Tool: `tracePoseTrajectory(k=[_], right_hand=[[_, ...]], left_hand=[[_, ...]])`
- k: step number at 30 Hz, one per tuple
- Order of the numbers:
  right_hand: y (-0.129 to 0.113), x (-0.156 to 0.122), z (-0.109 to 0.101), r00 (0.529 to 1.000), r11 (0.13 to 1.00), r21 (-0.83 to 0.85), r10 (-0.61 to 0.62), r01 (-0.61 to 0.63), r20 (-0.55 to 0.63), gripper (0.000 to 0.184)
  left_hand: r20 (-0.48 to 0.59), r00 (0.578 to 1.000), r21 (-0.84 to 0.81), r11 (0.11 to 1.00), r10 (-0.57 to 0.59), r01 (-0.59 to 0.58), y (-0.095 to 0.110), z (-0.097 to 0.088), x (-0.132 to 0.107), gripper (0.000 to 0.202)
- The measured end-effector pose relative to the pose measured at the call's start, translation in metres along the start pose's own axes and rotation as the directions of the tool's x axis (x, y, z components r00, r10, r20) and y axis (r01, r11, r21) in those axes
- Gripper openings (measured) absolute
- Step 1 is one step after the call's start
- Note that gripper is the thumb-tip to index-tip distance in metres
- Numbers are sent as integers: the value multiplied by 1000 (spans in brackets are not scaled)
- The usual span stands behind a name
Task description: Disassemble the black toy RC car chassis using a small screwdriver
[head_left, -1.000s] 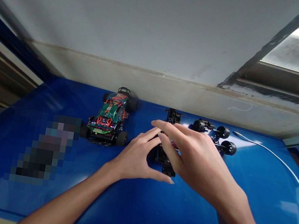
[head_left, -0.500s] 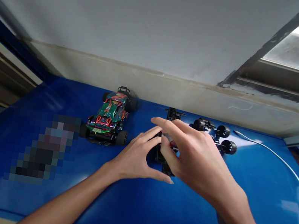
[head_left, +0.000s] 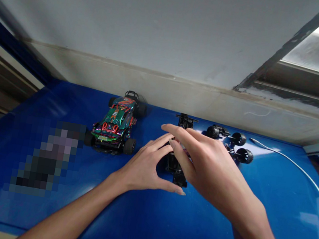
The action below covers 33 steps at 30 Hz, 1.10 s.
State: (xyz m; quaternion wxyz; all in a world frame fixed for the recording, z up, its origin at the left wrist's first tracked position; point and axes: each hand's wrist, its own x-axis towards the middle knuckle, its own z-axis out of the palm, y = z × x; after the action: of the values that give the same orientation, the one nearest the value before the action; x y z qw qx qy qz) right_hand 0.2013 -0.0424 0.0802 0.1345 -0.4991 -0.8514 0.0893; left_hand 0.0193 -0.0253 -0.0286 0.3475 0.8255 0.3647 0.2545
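Observation:
A black toy car chassis [head_left: 179,179] lies on the blue tabletop with its long side pointing away from me; its middle is covered by my hands. My left hand [head_left: 143,168] is curved around its left side, thumb stretched along the near end and fingertips at the middle. From the right, my right hand [head_left: 211,163] reaches over the chassis with thumb and fingers bent together. What those right fingers pinch is hidden behind them. To the left stands a complete toy car [head_left: 115,122] with a shiny green and orange body.
Wheel-and-axle assemblies [head_left: 236,146] lie to the right of the chassis. A white cable [head_left: 295,166] curves along the right side of the blue table [head_left: 135,225]. A blurred-out object [head_left: 47,158] lies at left. The wall [head_left: 153,82] borders the back edge.
My right fingers have shifted slightly over the chassis, and the red bit that showed beneath them is now hardly visible. My left hand stays in place.

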Motion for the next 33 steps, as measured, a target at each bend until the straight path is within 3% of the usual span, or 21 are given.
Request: tracePoseTrajectory(k=[5, 8, 11, 17, 20, 23, 29, 33], right_hand=[[0, 0, -1, 999, 999, 29, -44, 44, -4, 75], [-1, 1, -1, 999, 999, 16, -31, 31, -24, 65], [-1, 2, 0, 999, 1000, -7, 25, -25, -24, 52], [0, 0, -3, 1000, 999, 22, -23, 23, -21, 72], [-2, -1, -2, 999, 1000, 13, -27, 27, -34, 62], [-2, 0, -1, 999, 1000, -10, 20, -21, -26, 52], [0, 1, -1, 1000, 1000, 22, -5, 6, -12, 73], [-2, 0, -2, 999, 999, 14, -34, 34, -28, 69]], left_hand=[[3, 1000, -2, 1000, 9, -9, 1, -1, 0, 101], [-2, 1000, -6, 1000, 21, -21, 2, -1, 0, 94], [0, 1000, 5, 1000, 6, -6, 1, -1, 0, 105], [3, 1000, 6, 1000, 9, -9, 0, 0, 1, 101], [1, 1000, -4, 1000, 21, -21, 0, 0, 1, 98], [5, 1000, 8, 1000, 7, -7, 0, 0, 0, 108], [11, 1000, 20, 1000, 1, -1, 0, -1, 0, 107], [4, 1000, -4, 1000, 19, -19, 0, 0, 0, 94]])
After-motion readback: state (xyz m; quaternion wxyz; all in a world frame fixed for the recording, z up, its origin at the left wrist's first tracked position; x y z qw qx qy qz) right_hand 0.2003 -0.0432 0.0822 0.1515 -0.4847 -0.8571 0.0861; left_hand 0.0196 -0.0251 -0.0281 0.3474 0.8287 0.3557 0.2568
